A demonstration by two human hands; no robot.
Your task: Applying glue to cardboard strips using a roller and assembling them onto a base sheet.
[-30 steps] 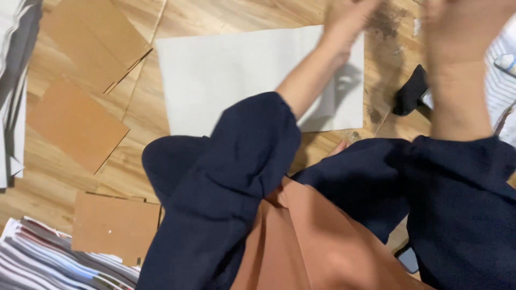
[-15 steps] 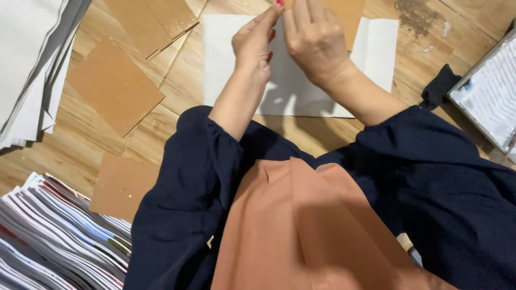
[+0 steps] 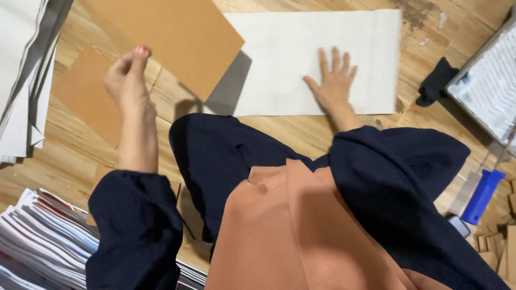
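Note:
My left hand (image 3: pixel 128 80) is raised at the left, fingers pinched on the edge of a large brown cardboard sheet (image 3: pixel 177 37). The sheet hangs tilted above the wooden floor and casts a shadow on a white sheet (image 3: pixel 279 48). That white sheet lies flat on the floor ahead of me. My right hand (image 3: pixel 333 80) rests palm down on its lower right part, fingers spread. My dark sleeves and orange garment fill the lower middle of the view.
More brown cards (image 3: pixel 80 91) lie on the floor at left. White sheets (image 3: pixel 21 75) are stacked at the far left, and a striped paper pile (image 3: pixel 43 241) sits at lower left. At right are a black cloth (image 3: pixel 436 80), a grey tray (image 3: pixel 484 86) and a blue-handled tool (image 3: pixel 484 196).
Both hands were together over the white sheet. Now my left hand has swung left holding the brown cardboard, and my right hand has dropped flat onto the white sheet.

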